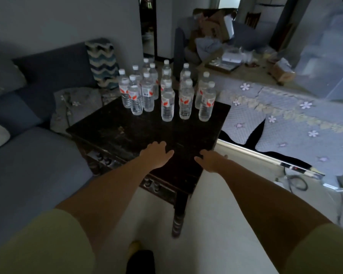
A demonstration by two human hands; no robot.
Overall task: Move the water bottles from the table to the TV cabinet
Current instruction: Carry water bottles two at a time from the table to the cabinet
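Several clear water bottles with white caps and red-and-white labels stand upright in rows on the far half of a dark wooden table. My left hand hovers over the near part of the tabletop, fingers apart, holding nothing. My right hand reaches out beside it near the table's right edge, also empty with fingers spread. Both hands are well short of the nearest bottles. No TV cabinet is visible that I can identify.
A blue-grey sofa with cushions runs along the left. A surface covered by a flowered quilted cloth lies to the right, with boxes and clutter behind. A power strip and cables lie on the pale floor at right.
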